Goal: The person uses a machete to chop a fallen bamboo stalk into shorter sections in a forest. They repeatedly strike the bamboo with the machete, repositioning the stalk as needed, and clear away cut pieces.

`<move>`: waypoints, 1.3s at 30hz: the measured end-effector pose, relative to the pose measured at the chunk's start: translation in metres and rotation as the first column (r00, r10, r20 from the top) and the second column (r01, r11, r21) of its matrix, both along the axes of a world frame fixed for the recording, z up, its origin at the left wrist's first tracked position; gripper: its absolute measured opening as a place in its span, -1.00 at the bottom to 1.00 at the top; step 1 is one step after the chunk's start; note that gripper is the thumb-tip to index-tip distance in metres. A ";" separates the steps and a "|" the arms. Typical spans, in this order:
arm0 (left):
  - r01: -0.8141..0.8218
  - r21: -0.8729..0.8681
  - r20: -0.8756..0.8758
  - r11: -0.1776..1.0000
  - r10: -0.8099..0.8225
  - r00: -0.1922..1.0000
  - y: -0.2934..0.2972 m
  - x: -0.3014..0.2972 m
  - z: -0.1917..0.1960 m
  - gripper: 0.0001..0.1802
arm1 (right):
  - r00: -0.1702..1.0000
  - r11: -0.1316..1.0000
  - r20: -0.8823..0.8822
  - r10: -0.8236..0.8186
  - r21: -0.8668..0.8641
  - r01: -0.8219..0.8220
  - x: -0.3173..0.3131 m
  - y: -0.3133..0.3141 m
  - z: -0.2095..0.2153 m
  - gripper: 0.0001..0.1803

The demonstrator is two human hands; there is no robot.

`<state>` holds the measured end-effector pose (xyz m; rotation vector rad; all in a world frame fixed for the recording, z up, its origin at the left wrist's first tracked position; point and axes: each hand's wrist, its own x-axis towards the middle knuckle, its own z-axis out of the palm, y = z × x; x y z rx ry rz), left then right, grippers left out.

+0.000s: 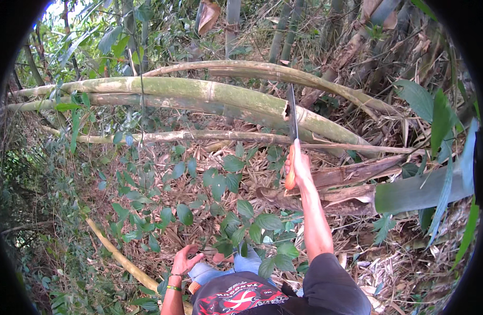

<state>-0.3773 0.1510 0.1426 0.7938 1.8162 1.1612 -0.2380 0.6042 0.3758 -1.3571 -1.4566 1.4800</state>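
Note:
My right hand is closed around the orange handle of a machete, its arm stretched forward. The long dark blade points away from me and crosses a thick green bamboo stem. At the blade, that stem has a jagged, open end with a dark hollow, and the pale-edged bamboo piece continues to the right. Whether the blade touches the bamboo, I cannot tell. My left hand hangs low beside my leg, its fingers apart and nothing in them. A band and a bracelet circle that wrist.
More bent bamboo stems arch behind and beside the thick one. A broad cut bamboo stem lies at the right. Leafy shoots rise before me. A yellowish pole slants at lower left. Dry leaf litter covers the ground.

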 end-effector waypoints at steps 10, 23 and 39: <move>0.028 0.021 0.023 0.999 -0.029 0.999 0.035 -0.001 0.003 -0.35 | 0.956 0.815 -0.001 -0.294 0.523 0.251 -0.045 0.004 -0.108 -0.40; 0.120 0.019 -0.020 0.993 -0.120 0.993 0.050 -0.007 0.009 -0.30 | 0.810 0.288 -0.478 0.340 0.873 0.395 -0.016 -0.058 0.312 -0.10; 0.105 -0.010 -0.016 0.994 -0.106 0.994 0.018 -0.003 0.003 -0.32 | 0.986 0.672 -0.023 -0.163 0.729 0.128 0.004 -0.038 0.121 -0.38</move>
